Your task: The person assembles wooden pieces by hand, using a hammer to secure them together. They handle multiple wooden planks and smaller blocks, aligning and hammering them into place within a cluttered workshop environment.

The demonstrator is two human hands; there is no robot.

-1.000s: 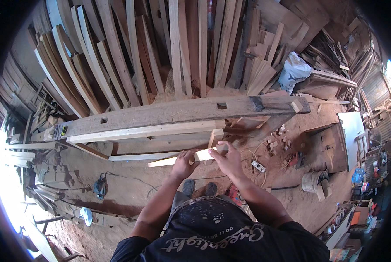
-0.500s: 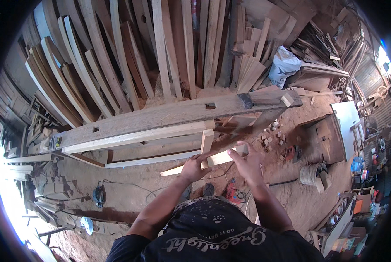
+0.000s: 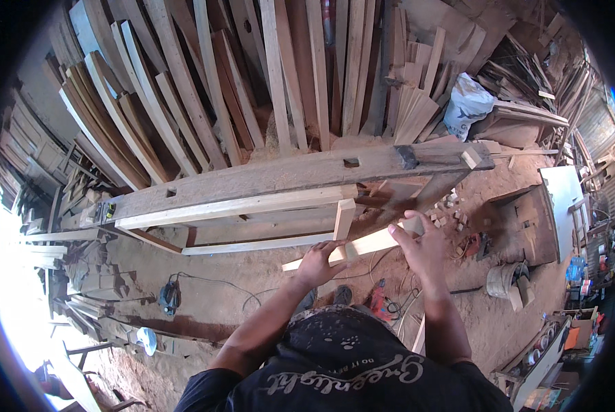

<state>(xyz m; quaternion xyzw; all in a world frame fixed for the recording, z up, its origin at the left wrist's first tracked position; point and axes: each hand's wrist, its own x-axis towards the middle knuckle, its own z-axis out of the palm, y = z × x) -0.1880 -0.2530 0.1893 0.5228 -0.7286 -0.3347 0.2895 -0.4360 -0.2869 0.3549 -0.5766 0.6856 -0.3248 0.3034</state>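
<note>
Gripping 1 pale wooden bar (image 3: 377, 242), 2 hands (image 3: 316, 266) (image 3: 424, 250) near 1 thick beam (image 3: 273, 180)

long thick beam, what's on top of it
A light wood block lies near the right end of the beam; toward the left is a yellow-and-dark item, too small to identify. Wood under the block is covered.
</note>
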